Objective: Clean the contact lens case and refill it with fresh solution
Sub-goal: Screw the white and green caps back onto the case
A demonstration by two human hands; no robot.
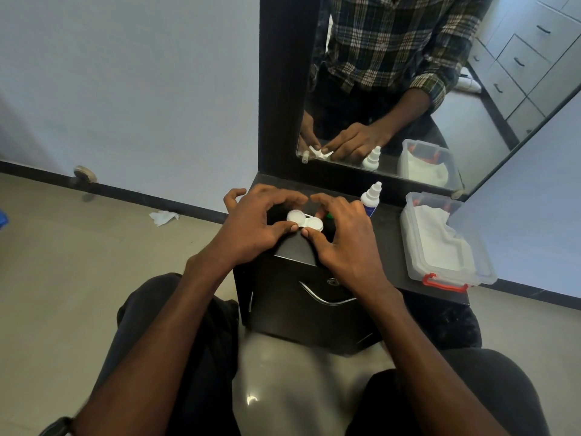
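Here, both hands [301,228] pinching white lens case [304,220], solution bottle [371,198] beside.

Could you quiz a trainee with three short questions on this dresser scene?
1. True or false: the white plastic contact lens case lies untouched.
2. Which stands behind the right hand? A) the small white dropper bottle with blue label B) a mug
3. Fill in: the clear plastic box with red latch sits to the ____ of the case.

Key: 1 false, the left hand and right hand both pinch it; 2 A; 3 right.
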